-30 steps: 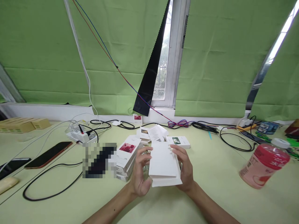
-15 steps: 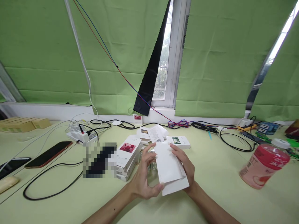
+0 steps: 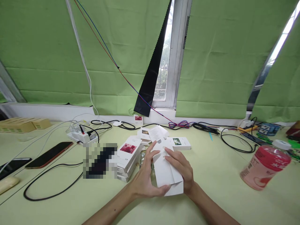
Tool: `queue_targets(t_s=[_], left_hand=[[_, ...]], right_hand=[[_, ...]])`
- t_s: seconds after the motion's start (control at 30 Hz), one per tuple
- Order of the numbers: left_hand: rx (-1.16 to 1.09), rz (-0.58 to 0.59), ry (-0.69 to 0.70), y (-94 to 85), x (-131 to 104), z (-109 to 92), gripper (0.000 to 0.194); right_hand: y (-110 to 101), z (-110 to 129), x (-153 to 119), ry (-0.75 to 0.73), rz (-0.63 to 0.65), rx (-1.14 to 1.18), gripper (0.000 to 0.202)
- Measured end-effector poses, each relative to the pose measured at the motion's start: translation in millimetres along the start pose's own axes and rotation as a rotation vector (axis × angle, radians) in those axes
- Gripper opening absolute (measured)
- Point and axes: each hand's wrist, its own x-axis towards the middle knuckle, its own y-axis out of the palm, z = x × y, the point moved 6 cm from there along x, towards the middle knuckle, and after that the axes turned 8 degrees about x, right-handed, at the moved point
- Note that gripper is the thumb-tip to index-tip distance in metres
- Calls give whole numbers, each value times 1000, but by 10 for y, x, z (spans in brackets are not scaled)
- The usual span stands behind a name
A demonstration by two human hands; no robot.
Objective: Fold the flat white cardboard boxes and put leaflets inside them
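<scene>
Both hands are closed on a folded white paperboard box held tilted above the table. My left hand grips its left side, thumb near the lower edge and fingertips near the top. My right hand holds the right side, with its fingers lying across the upper face. A flap crosses the box's lower end. Just left is a stack of white boxes with a red rose picture on top. Small glass items are partly hidden behind my left hand.
A white box with a white flower picture and printed paper lie behind the hands. A pink-labelled bottle stands right. Phones, a power strip and a black cable are left.
The white box has shifted slightly left and turned a little. My right fingers have moved left and farther onto its face, and my left thumb has slid right along the lower edge.
</scene>
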Motion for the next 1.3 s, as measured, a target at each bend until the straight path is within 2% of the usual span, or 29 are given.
queue_targets(t_s=[0.3,0.67,0.97,1.3], left_hand=[[23,3,-17,-3,11,13,110],[-10,-76,21,-28,1,36,108],[-85,-207,29,-74,-39,85,103],[-284,-239,-141,-65,-37,69,90]], right_hand=[[64,32,-11,-53,103,7,44],[-9,34,-12,-14,-20,-3,47],[-23,-31,-61,69,-20,32,51],[-1,-96,-57,168,-14,135,48]])
